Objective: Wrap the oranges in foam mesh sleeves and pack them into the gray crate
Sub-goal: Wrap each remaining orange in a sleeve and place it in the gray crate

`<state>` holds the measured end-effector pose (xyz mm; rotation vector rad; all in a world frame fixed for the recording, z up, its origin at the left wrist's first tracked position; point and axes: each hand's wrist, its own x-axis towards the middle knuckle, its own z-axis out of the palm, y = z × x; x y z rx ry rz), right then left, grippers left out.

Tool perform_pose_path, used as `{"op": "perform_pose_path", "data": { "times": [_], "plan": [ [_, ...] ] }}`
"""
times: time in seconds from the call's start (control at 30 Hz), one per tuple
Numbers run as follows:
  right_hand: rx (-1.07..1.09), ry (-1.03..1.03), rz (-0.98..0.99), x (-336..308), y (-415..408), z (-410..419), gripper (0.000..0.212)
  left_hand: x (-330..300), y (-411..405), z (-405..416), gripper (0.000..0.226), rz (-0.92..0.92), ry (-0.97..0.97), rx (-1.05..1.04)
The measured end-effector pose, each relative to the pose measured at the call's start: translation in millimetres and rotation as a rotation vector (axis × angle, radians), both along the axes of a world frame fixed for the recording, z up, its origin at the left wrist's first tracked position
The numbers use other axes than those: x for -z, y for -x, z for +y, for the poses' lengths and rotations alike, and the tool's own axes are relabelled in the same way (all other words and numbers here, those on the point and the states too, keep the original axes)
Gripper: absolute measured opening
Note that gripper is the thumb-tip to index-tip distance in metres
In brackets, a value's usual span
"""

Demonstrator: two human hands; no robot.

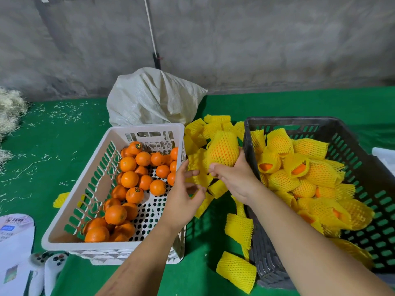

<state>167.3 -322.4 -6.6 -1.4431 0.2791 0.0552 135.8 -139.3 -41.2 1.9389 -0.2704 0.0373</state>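
A green table (64, 135) carries everything, with a gray wall behind it. The gray crate (363, 150) is the landmark: it stands on the right side of the table and holds a heap of wrapped oranges (316, 171) in yellow foam mesh, some with bare peel showing at the open ends. To the left of the gray crate, across a gap, stands a white crate (70, 238) with loose oranges (129, 179) lying on its perforated floor. Behind that gap, farther from the gray crate's left wall, a white woven sack (154, 97) sits slumped. In the gap itself, just beside the gray crate's left wall, lies a scatter of empty yellow sleeves (239, 228), running from the far corner down to the near corner.

The right hand (235, 178) is raised just left of the gray crate's left rim, its fingers curled round a wrapped orange (224, 151) that sits above the pile of sleeves. The left hand (183, 189) hovers close beside it, toward the white crate, fingers loosely spread and holding nothing. Far left of the gray crate, at the table's near edge, lie a white game controller (53, 268) and a printed paper bag (15, 242).
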Motion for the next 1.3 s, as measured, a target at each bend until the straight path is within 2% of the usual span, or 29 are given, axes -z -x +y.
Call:
{"op": "perform_pose_path", "data": {
  "times": [0.07,0.17,0.2,0.27,0.33,0.47,0.63,0.7,0.77,0.87,1.0,1.13,1.3],
  "plan": [
    [0.132,-0.235,-0.08,-6,1,-24,0.096,2,0,1,0.072,0.006,0.012,-0.03],
    [0.283,-0.606,-0.154,-12,5,-48,0.054,5,-3,2,0.062,0.012,0.024,-0.046],
    [0.322,-0.693,-0.161,-13,6,-49,0.048,6,-4,2,0.058,0.011,0.02,-0.047],
    [0.382,-0.837,-0.17,-13,7,-49,0.064,9,-5,2,0.049,0.0,0.009,-0.041],
    [0.383,-0.836,-0.168,-13,7,-49,0.071,11,-5,2,0.04,-0.008,-0.008,-0.041],
    [0.25,-0.502,-0.143,-11,6,-41,0.045,13,-7,1,0.032,-0.007,0.028,-0.063],
    [0.033,0.195,-0.162,-8,8,-23,0.032,10,-6,2,0.026,-0.016,0.124,-0.186],
    [-0.153,0.446,-0.153,-4,14,-13,0.031,8,-9,10,0.025,-0.047,0.063,-0.234],
    [-0.348,0.651,-0.132,4,18,-3,0.033,9,-17,30,0.025,-0.086,-0.126,-0.207],
    [-0.479,0.663,-0.048,8,16,9,0.037,18,-28,65,0.033,-0.054,-0.37,-0.11],
    [-0.578,0.724,0.004,11,5,31,0.047,35,-32,73,0.046,0.013,-0.417,-0.026],
    [-0.591,0.896,-0.223,21,-17,72,0.049,38,-47,70,0.061,-0.02,-0.43,0.029],
    [-0.483,1.279,-0.442,33,-60,123,0.054,30,-82,92,0.056,-0.091,-0.536,-0.122]
  ]
}}
